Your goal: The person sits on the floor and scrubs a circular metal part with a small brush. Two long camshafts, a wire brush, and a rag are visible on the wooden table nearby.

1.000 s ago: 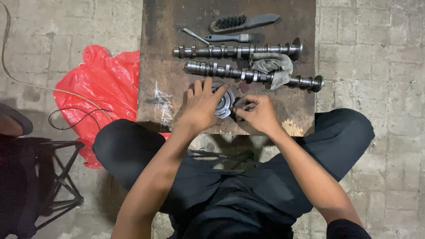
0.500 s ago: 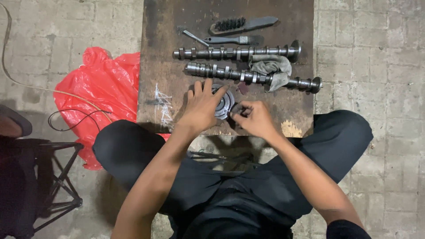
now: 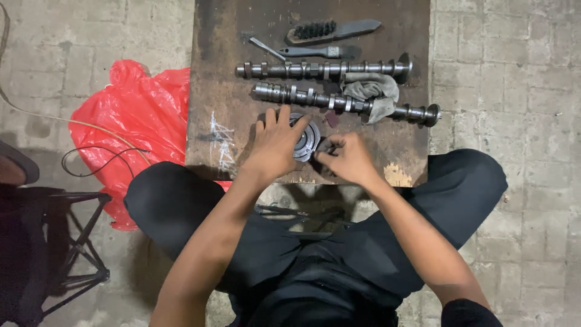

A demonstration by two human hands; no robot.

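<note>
- Almost nothing has moved since the earlier pictures: both hands stay on the round part, and the right fingers have only shifted a little.
- Left of the frame: a red bag (image 3: 136, 121) lies on the stone floor, with a black stool (image 3: 57, 242) in the lower left corner.
- Middle: a dark board (image 3: 224, 91) lies flat. The left hand (image 3: 275, 145) is spread open and presses flat on the left side of a round metal gear (image 3: 305, 140). It holds the gear down and does not wrap around it.
- The gear sits near the bottom edge of the board, between the two hands.
- Just right of it, the right hand (image 3: 348, 158) is curled, fingertips pinched at the gear's right rim. I cannot tell what it pinches.
- Both hands touch the gear, so neither one is nearer.
- Upper right: two long shafts (image 3: 290, 71) lie left to right, a grey rag (image 3: 372, 91) over them. A brush (image 3: 333, 29) lies above.
</note>
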